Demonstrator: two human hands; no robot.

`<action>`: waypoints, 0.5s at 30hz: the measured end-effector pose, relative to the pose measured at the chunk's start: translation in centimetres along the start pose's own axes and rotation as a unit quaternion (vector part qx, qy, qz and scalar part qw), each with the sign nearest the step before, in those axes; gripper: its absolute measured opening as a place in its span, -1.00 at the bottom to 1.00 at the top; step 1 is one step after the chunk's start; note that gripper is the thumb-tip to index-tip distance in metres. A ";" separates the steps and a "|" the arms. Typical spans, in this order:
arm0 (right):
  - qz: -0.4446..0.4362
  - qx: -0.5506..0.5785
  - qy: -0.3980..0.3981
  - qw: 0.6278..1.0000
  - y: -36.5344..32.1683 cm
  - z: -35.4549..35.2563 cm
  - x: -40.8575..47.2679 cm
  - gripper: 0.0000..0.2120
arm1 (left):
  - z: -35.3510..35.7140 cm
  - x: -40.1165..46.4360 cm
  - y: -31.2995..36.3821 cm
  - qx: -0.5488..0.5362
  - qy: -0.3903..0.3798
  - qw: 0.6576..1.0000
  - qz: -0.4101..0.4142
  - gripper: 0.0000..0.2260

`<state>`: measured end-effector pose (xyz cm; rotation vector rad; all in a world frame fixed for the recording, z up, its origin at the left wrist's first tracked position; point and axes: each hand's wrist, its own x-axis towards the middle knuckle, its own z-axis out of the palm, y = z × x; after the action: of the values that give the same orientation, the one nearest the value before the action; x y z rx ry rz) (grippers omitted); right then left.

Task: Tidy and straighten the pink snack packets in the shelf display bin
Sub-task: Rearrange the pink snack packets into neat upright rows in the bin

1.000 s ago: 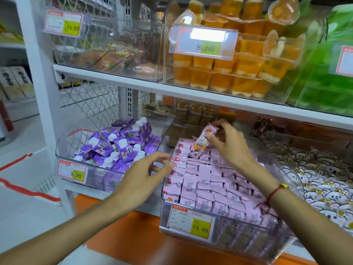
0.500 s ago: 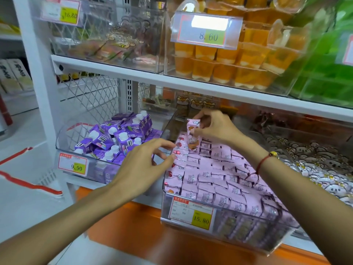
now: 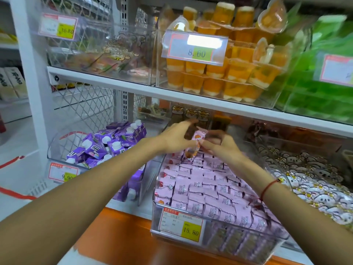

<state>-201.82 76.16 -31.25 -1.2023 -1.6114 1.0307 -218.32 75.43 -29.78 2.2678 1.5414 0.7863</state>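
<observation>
Both hands, left [image 3: 174, 138] and right [image 3: 217, 143], pinch one packet [image 3: 196, 142] at the bin's [image 3: 210, 224] back edge; seat it upright, aligned with its row.

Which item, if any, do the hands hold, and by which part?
One pink snack packet, lifted at the back of the bin. The right hand and left hand pinch its middle from either side.
</observation>
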 end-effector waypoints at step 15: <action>-0.088 -0.426 -0.216 0.874 3.1 -0.5 -2.4 -0.61 | -1.4 0.7 -3.1 -0.101 0.010 0.995 -0.002 -0.51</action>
<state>-200.13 74.50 -34.45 -1.3783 -2.6371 0.4608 -221.27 77.13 -30.09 2.1161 1.4059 0.9214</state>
